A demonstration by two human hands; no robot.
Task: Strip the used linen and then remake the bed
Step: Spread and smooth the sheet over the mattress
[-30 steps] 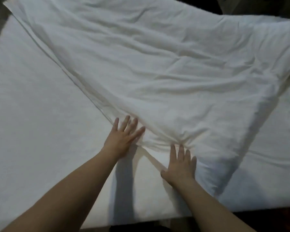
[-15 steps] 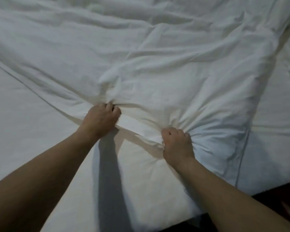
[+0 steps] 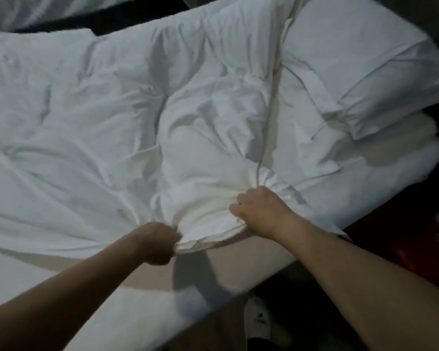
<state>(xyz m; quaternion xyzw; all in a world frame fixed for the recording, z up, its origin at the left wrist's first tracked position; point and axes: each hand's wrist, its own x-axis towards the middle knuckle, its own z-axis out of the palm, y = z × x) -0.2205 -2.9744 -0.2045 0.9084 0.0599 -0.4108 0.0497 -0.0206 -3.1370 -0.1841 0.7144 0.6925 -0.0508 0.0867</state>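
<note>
A crumpled white duvet (image 3: 117,127) covers most of the bed. Its near edge is bunched up between my two hands. My left hand (image 3: 157,243) grips the folded hem with its fingers curled round the cloth. My right hand (image 3: 260,211) is fisted on a gathered tuft of the same duvet, where a seam line runs up toward the pillows. Below the hands the bare white mattress sheet (image 3: 147,307) shows, with my arms' shadows on it.
Two white pillows (image 3: 365,72) lie at the upper right, at the head of the bed. The bed's near edge runs diagonally from lower left to right. A white shoe (image 3: 259,323) stands on the dark floor, with something red (image 3: 413,252) farther right.
My hands went from flat and open on the duvet edge to gripping it. The bunched edge has been drawn nearer the bed's side, and the view swung so the pillows show.
</note>
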